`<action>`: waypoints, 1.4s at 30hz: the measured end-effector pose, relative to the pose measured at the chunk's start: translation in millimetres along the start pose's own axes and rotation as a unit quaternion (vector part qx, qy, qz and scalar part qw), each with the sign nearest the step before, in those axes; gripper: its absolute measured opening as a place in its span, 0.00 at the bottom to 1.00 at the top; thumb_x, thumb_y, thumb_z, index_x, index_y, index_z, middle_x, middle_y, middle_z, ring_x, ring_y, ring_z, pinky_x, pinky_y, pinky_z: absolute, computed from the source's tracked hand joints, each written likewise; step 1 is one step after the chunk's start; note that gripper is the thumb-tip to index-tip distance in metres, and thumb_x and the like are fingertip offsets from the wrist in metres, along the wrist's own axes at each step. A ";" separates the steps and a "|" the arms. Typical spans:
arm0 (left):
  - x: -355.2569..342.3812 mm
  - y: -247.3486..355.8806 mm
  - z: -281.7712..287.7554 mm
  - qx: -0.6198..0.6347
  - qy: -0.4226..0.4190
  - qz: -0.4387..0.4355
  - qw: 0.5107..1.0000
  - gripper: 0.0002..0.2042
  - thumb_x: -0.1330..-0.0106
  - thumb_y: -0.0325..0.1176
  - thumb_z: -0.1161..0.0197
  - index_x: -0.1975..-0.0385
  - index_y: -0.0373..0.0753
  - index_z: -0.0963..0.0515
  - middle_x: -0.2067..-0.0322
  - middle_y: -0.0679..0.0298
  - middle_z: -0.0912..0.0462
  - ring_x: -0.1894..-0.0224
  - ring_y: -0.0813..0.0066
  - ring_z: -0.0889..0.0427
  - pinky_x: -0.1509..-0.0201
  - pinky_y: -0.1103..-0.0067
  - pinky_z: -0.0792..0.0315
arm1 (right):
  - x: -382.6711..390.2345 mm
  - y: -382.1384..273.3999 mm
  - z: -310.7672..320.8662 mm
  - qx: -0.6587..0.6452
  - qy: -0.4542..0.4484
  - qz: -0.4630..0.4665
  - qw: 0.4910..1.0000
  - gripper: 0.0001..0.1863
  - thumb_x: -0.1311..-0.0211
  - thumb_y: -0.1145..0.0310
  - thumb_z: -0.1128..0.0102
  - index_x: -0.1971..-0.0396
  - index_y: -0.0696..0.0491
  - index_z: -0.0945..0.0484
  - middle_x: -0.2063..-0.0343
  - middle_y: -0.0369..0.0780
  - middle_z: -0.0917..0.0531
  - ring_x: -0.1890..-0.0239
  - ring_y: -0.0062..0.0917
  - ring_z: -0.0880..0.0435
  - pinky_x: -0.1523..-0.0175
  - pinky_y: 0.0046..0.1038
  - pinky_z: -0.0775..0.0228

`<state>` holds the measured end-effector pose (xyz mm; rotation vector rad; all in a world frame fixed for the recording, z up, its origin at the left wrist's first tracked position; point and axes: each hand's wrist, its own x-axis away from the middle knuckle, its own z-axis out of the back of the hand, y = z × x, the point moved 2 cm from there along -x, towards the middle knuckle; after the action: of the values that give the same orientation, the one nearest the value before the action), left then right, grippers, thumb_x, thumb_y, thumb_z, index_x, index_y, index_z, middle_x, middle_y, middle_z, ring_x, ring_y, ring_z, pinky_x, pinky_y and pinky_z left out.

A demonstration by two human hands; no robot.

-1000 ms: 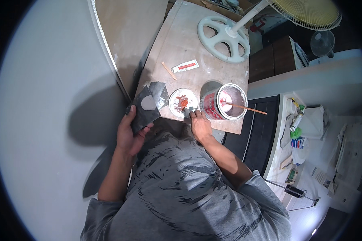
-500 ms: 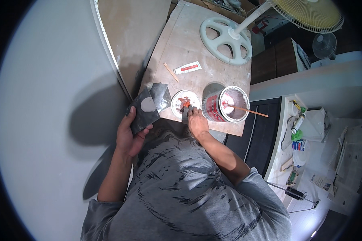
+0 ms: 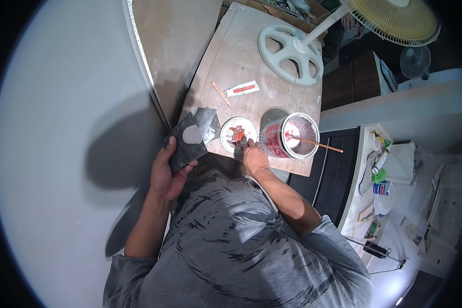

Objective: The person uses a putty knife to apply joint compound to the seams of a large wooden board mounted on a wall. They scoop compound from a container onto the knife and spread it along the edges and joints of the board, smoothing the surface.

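My left hand point(image 3: 164, 172) is closed round a dark flat square plate point(image 3: 189, 154), which carries a smooth pale dollop of putty point(image 3: 192, 134). A second dark plate point(image 3: 207, 123), with a shiny face, lies on the table just beyond. My right hand point(image 3: 254, 157) reaches to the near edge of a round white lid point(image 3: 225, 139). Its fingers are closed on a small grey scraper, mostly hidden, whose blade meets the lid. Orange-red paste point(image 3: 238, 134) is smeared on the lid. Right of it stands an open tin point(image 3: 273, 141) with a thin stick point(image 3: 318, 144) leaning out.
A white tube point(image 3: 241, 89) and a flat wooden stick point(image 3: 221, 94) lie on the wooden table point(image 3: 215, 56). A fan's round base point(image 3: 266, 51) stands at the far end. Close on my left is a pale wall point(image 3: 51, 154). Another person's hand point(image 3: 348, 20) shows behind the fan.
The whole view has shifted slightly. My right hand stays at the lid with a small movement of the fingers, and a person's hand has appeared behind the fan.
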<state>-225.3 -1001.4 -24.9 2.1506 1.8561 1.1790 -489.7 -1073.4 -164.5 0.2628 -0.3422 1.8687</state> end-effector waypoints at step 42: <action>95.5 -53.5 -9.7 0.140 -0.167 -0.070 0.973 0.20 0.29 0.38 0.39 0.43 0.33 0.28 0.55 0.56 0.15 0.60 0.68 0.12 0.58 0.70 0.15 | 25.4 -7.0 154.7 -0.856 -0.132 0.087 0.492 0.18 0.38 0.70 0.37 0.49 0.58 0.23 0.57 0.39 0.14 0.54 0.29 0.14 0.45 0.33 0.23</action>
<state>-276.6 -908.0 2.1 2.1375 2.0679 0.5125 -489.3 -1104.9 -10.8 -0.9177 -2.2417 0.8058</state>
